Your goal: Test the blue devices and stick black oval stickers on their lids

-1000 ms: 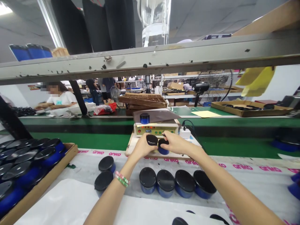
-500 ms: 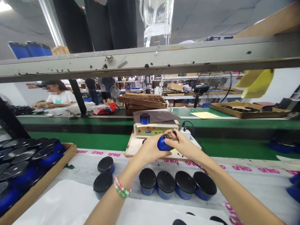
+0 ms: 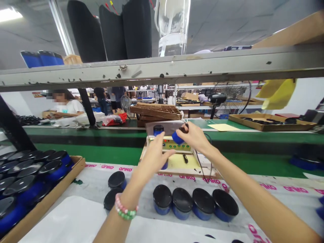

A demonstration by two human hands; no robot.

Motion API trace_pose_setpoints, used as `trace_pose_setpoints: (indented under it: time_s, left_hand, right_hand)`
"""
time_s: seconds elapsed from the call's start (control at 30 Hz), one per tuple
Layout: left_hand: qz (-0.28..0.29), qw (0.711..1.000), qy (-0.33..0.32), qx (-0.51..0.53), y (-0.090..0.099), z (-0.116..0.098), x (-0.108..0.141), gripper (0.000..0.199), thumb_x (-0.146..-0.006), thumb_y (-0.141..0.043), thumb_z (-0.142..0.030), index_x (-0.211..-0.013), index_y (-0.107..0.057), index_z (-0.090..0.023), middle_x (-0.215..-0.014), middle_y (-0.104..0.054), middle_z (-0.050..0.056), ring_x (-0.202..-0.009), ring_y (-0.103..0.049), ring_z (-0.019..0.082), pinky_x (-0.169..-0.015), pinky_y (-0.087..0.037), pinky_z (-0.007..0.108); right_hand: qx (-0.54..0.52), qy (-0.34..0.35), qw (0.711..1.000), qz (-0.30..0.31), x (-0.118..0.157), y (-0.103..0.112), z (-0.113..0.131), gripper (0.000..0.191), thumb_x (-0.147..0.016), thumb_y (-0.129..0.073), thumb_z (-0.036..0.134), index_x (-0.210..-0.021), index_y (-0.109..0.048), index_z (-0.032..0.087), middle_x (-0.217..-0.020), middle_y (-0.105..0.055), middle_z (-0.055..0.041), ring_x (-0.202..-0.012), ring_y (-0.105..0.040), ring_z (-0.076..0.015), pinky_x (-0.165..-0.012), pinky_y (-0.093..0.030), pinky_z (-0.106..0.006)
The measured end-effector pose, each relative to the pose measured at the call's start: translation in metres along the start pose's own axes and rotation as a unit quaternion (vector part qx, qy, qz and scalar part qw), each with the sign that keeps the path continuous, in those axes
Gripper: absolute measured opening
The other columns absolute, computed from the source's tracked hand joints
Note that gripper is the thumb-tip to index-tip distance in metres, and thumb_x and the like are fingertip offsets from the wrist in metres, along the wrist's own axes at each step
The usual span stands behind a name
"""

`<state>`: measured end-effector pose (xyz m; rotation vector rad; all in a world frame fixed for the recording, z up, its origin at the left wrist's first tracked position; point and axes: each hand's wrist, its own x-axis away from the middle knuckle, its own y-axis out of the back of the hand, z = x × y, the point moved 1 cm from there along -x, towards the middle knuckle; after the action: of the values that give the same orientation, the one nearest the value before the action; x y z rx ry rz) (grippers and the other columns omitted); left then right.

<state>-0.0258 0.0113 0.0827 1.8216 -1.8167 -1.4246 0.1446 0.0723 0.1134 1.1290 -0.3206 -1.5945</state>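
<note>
My right hand [image 3: 193, 135] grips a small blue cup with a dark part [image 3: 178, 137], tilted, in front of the tester box [image 3: 174, 145]. A dark cable hangs below that hand. My left hand [image 3: 155, 153] is open, fingers spread, beside the box, in front of another blue cup [image 3: 165, 164] that it partly hides. A black-topped blue cup [image 3: 158, 129] stands on top of the box. On the bench nearer me stand several black-topped blue cups [image 3: 182, 202], and two more [image 3: 117, 180] are by my left forearm.
A cardboard tray [image 3: 79, 163] full of blue cups is at the left. A metal shelf [image 3: 141, 71] crosses above. Behind are a green belt [image 3: 108, 153], a carton with black parts [image 3: 273, 126], a fan [image 3: 217, 98] and a seated person [image 3: 69, 106].
My hands have parted. My right hand has risen with the blue cup, and my left hand has let go of it and opened. The view has shifted slightly.
</note>
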Motion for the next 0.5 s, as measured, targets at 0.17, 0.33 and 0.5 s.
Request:
trace_pose_setpoints:
  time_s: [0.17,0.33,0.5]
  left_hand:
    - [0.065,0.989,0.061,-0.117,0.043,0.016,0.008,0.041,-0.089,-0.048,-0.026,-0.129,-0.047,-0.016,-0.131,-0.051,0.013,-0.121,-0.049,0.027,-0.101,-0.036,0.038]
    - [0.153,0.974,0.087,-0.145,0.047,0.016,0.014,0.039,-0.087,-0.048,-0.027,-0.125,-0.052,-0.019,-0.126,-0.057,0.01,-0.119,-0.051,0.027,-0.099,-0.038,0.037]
    - [0.24,0.952,0.109,-0.153,0.044,0.012,0.017,0.037,-0.086,-0.047,-0.033,-0.119,-0.056,-0.019,-0.125,-0.059,0.011,-0.113,-0.056,0.028,-0.094,-0.042,0.036]
  right_hand:
    - [0.054,-0.035,0.997,0.05,-0.071,-0.033,0.003,0.025,-0.088,-0.056,0.035,-0.104,-0.058,0.015,-0.102,-0.06,-0.0055,-0.088,-0.059,-0.018,-0.077,-0.049,-0.038]
    - [0.03,-0.038,0.995,0.086,-0.088,-0.054,0.004,0.029,-0.09,-0.055,0.035,-0.111,-0.057,0.015,-0.109,-0.06,-0.0068,-0.092,-0.06,-0.0187,-0.079,-0.051,-0.039]
    - [-0.046,-0.04,0.997,0.053,-0.069,0.0,-0.01,0.019,-0.088,-0.056,0.034,-0.088,-0.054,0.015,-0.074,-0.06,0.0001,-0.059,-0.057,-0.0124,-0.054,-0.047,-0.027]
